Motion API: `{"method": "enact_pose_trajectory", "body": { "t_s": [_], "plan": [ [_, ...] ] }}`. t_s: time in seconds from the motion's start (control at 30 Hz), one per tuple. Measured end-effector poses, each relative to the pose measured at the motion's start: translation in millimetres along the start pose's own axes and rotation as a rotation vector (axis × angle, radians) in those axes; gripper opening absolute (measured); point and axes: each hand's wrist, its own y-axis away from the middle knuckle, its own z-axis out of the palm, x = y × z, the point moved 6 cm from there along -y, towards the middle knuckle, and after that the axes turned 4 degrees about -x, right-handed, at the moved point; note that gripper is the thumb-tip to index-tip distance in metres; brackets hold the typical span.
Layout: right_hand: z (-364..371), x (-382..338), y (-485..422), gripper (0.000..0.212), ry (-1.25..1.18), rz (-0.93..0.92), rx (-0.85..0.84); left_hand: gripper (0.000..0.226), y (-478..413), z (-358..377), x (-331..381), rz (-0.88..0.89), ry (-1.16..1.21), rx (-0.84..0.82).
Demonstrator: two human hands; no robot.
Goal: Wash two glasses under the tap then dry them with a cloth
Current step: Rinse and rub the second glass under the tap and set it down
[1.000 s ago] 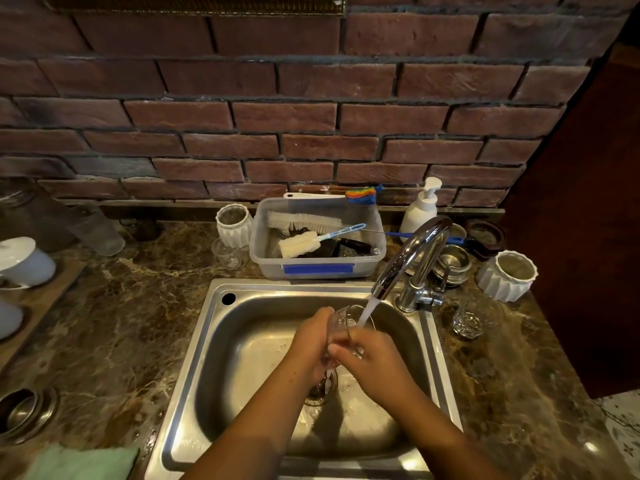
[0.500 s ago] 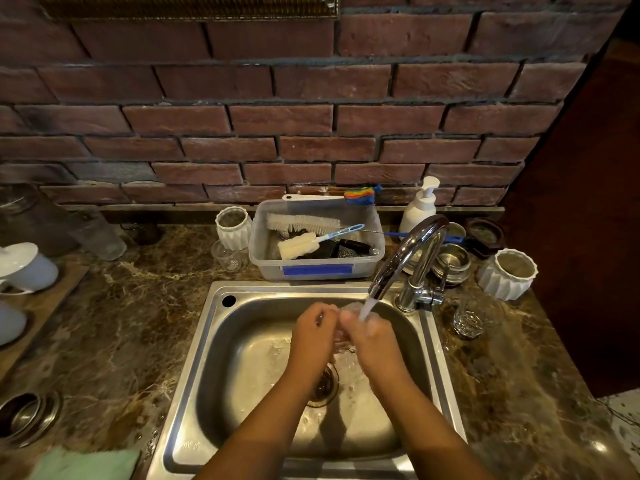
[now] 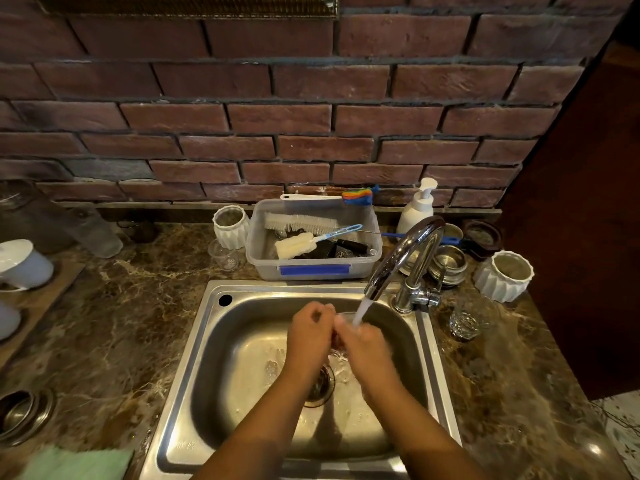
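Over the steel sink (image 3: 194, 375), my left hand (image 3: 310, 336) and my right hand (image 3: 365, 346) close together around a small clear glass (image 3: 343, 318), of which only the rim shows between them. Water runs from the chrome tap (image 3: 403, 258) onto the glass and my right hand. A second clear glass (image 3: 464, 320) stands on the counter right of the tap. Another small clear glass (image 3: 225, 256) stands left of the plastic tub. A pale green cloth (image 3: 79, 464) lies at the counter's front left corner.
Behind the sink a plastic tub (image 3: 311, 270) holds brushes. A soap pump bottle (image 3: 417, 207), steel cups (image 3: 448, 265) and a white ribbed cup (image 3: 504, 277) crowd the back right. Another white ribbed cup (image 3: 230, 228) stands back left, white mugs (image 3: 22, 263) on a tray far left.
Both hands have risen slightly and closed tighter around the glass, which is now mostly hidden. The right hand is blurred, moving over the glass under the stream.
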Motion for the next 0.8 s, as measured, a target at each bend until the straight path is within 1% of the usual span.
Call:
{"method": "enact_pose_trajectory", "body": {
  "t_s": [0.07, 0.1, 0.13, 0.17, 0.2, 0.23, 0.27, 0.3, 0.33, 0.37, 0.4, 0.43, 0.47, 0.5, 0.53, 0.57, 0.63, 0.67, 0.7, 0.73, 0.8],
  "plan": [
    [5, 15, 1, 0.029, -0.491, 0.257, -0.032, 0.013, 6, -2, 16, 0.246, -0.298, 0.032],
    [7, 17, 2, 0.031, -0.651, 0.313, -0.076, 0.010, 10, -1, 23, 0.353, -0.439, 0.038],
    [8, 16, 2, 0.033, -0.720, 0.316, -0.124, 0.008, 11, -2, 25, 0.411, -0.510, 0.034],
    [8, 15, 2, 0.034, -0.721, 0.290, -0.148, 0.008, 10, -4, 26, 0.425, -0.505, 0.024],
    [7, 13, 0, 0.033, -0.657, 0.248, -0.142, 0.011, 10, -5, 25, 0.400, -0.434, 0.006],
    [6, 10, 0, 0.031, -0.530, 0.185, -0.111, 0.013, 7, -5, 21, 0.323, -0.313, -0.018],
    [2, 3, -2, 0.029, -0.348, 0.099, -0.064, 0.016, 4, -3, 16, 0.196, -0.163, -0.042],
    [0, -6, -2, 0.028, -0.130, -0.014, -0.037, 0.017, 1, -2, 9, 0.022, -0.020, -0.057],
    [-2, -15, -1, 0.027, 0.100, -0.136, -0.043, 0.020, 2, 0, 1, -0.189, 0.122, -0.075],
    [0, -22, 1, 0.027, 0.310, -0.254, -0.091, 0.024, 4, 2, -9, -0.401, 0.262, -0.118],
    [3, -27, 5, 0.026, 0.525, -0.362, -0.156, 0.028, 8, 4, -17, -0.559, 0.392, -0.183],
    [6, -30, 8, 0.024, 0.749, -0.454, -0.219, 0.028, 10, 5, -23, -0.648, 0.507, -0.264],
    [11, -31, 11, 0.024, 0.952, -0.543, -0.262, 0.025, 12, 5, -27, -0.680, 0.599, -0.334],
    [14, -29, 12, 0.025, 1.086, -0.588, -0.284, 0.023, 12, 5, -32, -0.686, 0.645, -0.368],
    [15, -26, 11, 0.028, 1.114, -0.578, -0.285, 0.022, 13, 5, -36, -0.686, 0.656, -0.367],
    [14, -26, 12, 0.029, 1.024, -0.528, -0.272, 0.022, 12, 5, -38, -0.675, 0.645, -0.336],
    [9, -18, 7, 0.026, 0.709, -0.358, -0.239, 0.022, 5, 3, -39, -0.582, 0.590, -0.174],
    [9, -14, 4, 0.026, 0.568, -0.298, -0.209, 0.023, 1, 1, -37, -0.483, 0.506, -0.094],
    [8, -12, 3, 0.027, 0.426, -0.236, -0.175, 0.025, -3, -2, -31, -0.366, 0.370, -0.036],
    [6, -11, 1, 0.028, 0.263, -0.159, -0.135, 0.025, -4, -3, -23, -0.237, 0.216, 0.000],
    [1, 0, -3, 0.028, -0.100, 0.071, -0.020, 0.019, -1, -5, -4, 0.021, -0.022, 0.036]
  ]
}}
